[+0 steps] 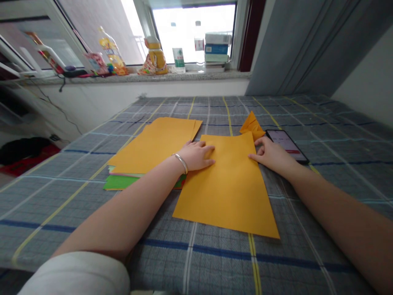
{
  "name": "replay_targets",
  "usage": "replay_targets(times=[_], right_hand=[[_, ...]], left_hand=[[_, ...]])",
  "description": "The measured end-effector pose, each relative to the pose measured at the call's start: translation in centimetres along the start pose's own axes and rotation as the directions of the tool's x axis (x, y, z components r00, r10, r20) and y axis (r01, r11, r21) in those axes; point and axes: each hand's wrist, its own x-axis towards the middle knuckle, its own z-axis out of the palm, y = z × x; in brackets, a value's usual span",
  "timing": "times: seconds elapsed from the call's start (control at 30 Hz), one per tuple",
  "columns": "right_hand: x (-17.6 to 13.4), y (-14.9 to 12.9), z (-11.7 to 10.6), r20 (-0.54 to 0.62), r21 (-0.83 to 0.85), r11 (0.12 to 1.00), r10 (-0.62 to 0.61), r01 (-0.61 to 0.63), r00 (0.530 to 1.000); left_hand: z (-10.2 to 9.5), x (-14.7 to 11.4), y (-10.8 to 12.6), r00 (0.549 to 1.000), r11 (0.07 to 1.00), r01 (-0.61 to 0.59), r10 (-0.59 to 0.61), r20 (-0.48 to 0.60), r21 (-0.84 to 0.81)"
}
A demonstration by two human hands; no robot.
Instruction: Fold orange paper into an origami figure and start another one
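Note:
A single sheet of orange paper [229, 184] lies flat on the checked cloth in front of me. My left hand [196, 155] rests on its upper left edge, palm down with fingers spread, a silver bangle at the wrist. At the opposite edge is my right hand [267, 151], its fingers curled and its thumb tip over the paper's margin. Left of the sheet, a stack of coloured paper [153, 143] shows orange on top and green below, partly hidden by my left forearm. A folded orange paper piece [252, 124] sits just beyond the sheet's upper right corner.
A phone [287, 145] with a lit screen lies beside my right hand. The grey checked cloth [92, 221] covers the surface. Behind it, a windowsill [129, 80] holds bottles [112, 51], a cup [178, 59] and stacked boxes [217, 49]. A grey curtain [301, 49] hangs at right.

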Motion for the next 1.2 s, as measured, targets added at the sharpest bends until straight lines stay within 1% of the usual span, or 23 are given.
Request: replay_targets(times=[0.03,0.1,0.17,0.27,0.37,0.43,0.47,0.57,0.63,0.7,0.77,0.83,0.97,1.07,1.2], right_hand=[[0.0,0.1,0.1,-0.036,-0.013,1.0,-0.009,0.009,0.999],[0.0,0.4,0.1,-0.037,-0.042,0.998,-0.044,0.043,0.998],[0.0,0.5,-0.1,0.036,-0.084,0.989,-0.122,0.124,0.992],[-0.1,0.3,-0.7,0.182,-0.168,0.952,-0.225,0.256,0.957],[-1.0,-0.4,-1.5,0.313,-0.248,0.904,-0.266,0.349,0.912],[-2.1,-1.2,-2.1,0.378,-0.296,0.881,-0.248,0.37,0.892],[-2.7,-1.5,-2.4,0.405,-0.307,0.864,-0.26,0.398,0.877],[-4.3,-2.4,-3.1,0.436,-0.324,0.834,-0.286,0.446,0.853],[-4.9,-2.7,-3.4,0.45,-0.291,0.829,-0.321,0.477,0.833],[-5.1,-3.0,-3.6,0.472,-0.225,0.83,-0.366,0.511,0.802],[-4.9,-3.2,-3.7,0.5,-0.156,0.822,-0.412,0.547,0.762],[-4.8,-3.5,-3.9,0.521,-0.122,0.807,-0.444,0.578,0.729],[-5.1,-4.5,-4.4,0.546,-0.077,0.805,-0.459,0.588,0.7],[-5.8,-5.4,-4.6,0.573,-0.006,0.803,-0.486,0.596,0.66],[-6.1,-6.1,-4.5,0.547,0.044,0.775,-0.546,0.63,0.634]], left_hand=[[-0.1,0.0,-0.1,1.0,1.0,0.008,-0.008,-0.019,0.003],[-0.2,0.0,-0.1,0.998,0.999,0.033,-0.033,-0.05,0.013],[0.0,0.0,-0.1,0.996,0.998,0.053,-0.051,-0.08,0.026],[0.6,0.1,0.0,0.992,0.996,0.067,-0.061,-0.114,0.053],[1.2,0.3,-0.3,0.989,0.996,0.075,-0.068,-0.129,0.053],[1.4,0.4,-0.8,0.986,0.995,0.088,-0.08,-0.145,0.048],[1.3,0.5,-1.1,0.984,0.994,0.097,-0.088,-0.155,0.05],[1.1,0.7,-2.4,0.978,0.989,0.138,-0.127,-0.168,0.054],[1.0,0.8,-3.2,0.974,0.986,0.161,-0.152,-0.167,0.041],[1.0,0.9,-3.9,0.972,0.983,0.183,-0.177,-0.156,0.023],[1.1,1.1,-4.3,0.975,0.982,0.189,-0.187,-0.123,-0.001],[1.3,1.2,-4.4,0.98,0.983,0.182,-0.184,-0.08,-0.024],[1.5,1.4,-4.4,0.979,0.979,0.201,-0.202,-0.038,-0.025],[1.5,1.3,-4.3,0.978,0.978,0.207,-0.207,-0.036,-0.015],[1.4,1.3,-4.4,0.978,0.979,0.202,-0.203,-0.037,-0.027]])
